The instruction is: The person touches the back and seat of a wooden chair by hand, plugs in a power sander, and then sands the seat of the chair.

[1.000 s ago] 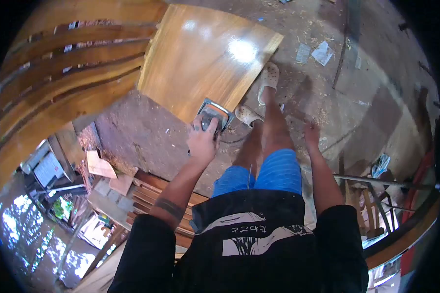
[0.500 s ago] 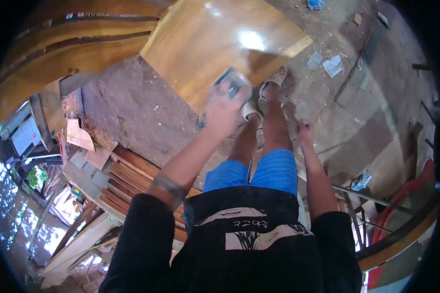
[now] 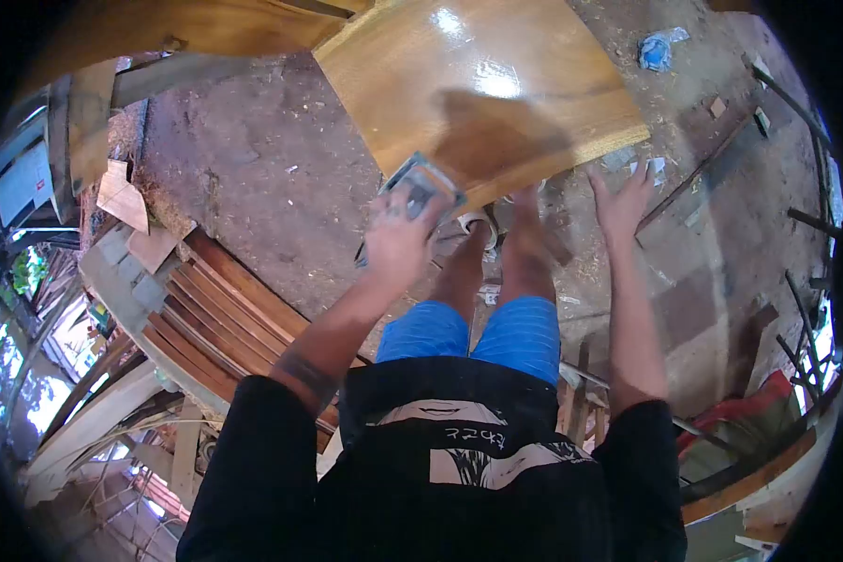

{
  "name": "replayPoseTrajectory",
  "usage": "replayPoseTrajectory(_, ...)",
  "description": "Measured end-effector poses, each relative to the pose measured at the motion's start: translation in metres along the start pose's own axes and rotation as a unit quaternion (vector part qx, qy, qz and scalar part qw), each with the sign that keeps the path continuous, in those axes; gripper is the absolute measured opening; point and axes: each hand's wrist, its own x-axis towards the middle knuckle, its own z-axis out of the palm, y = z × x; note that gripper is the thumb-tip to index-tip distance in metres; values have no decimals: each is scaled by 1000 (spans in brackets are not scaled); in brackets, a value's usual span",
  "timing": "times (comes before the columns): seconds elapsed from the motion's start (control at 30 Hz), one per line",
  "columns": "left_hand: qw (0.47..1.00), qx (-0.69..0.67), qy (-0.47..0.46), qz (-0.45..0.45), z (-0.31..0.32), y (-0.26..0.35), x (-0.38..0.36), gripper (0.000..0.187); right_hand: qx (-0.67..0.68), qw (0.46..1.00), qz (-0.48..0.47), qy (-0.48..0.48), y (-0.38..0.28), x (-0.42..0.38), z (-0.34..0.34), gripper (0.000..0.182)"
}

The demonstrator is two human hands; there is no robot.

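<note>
My left hand (image 3: 398,245) grips a small grey metal-framed hand tool (image 3: 423,187), held at the near edge of a large glossy varnished wooden board (image 3: 496,84). The board lies over the dirt floor just ahead of my feet, which it partly hides. My right hand (image 3: 620,199) is raised with its fingers spread, holding nothing, close to the board's near right corner. Whether it touches the board I cannot tell.
A stack of reddish curved planks (image 3: 225,300) lies at my left. Scrap wood pieces (image 3: 126,201) sit beyond it. The dirt floor (image 3: 253,169) is strewn with sawdust. A crumpled blue thing (image 3: 656,49) lies far right. Metal rods and a frame (image 3: 721,412) stand at my right.
I have stepped closer to the board, which now covers my feet. My right hand rose from beside my leg to the board's corner and spread open. My left hand kept the tool.
</note>
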Motion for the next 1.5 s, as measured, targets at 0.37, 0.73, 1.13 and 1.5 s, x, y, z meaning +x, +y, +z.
replayPoseTrajectory(0.37, 997, 63, -28, 44, -6, 10, 91, 45, -207, 931, 28, -300, -8, 95, 46, 153)
replayPoseTrajectory(0.73, 987, 140, -70, 41, -36, -39, 75, 53, 15, 907, 56, -417, 15, 108, 48, 139)
replayPoseTrajectory(1.13, 978, 83, -43, 186, -10, 49, 153, 50, -26, 893, 13, -449, 33, 115, 56, 95)
replayPoseTrajectory(1.5, 956, 134, -106, 239, -18, -41, 57, 52, -60, 892, -15, -447, 0, 111, 18, 82)
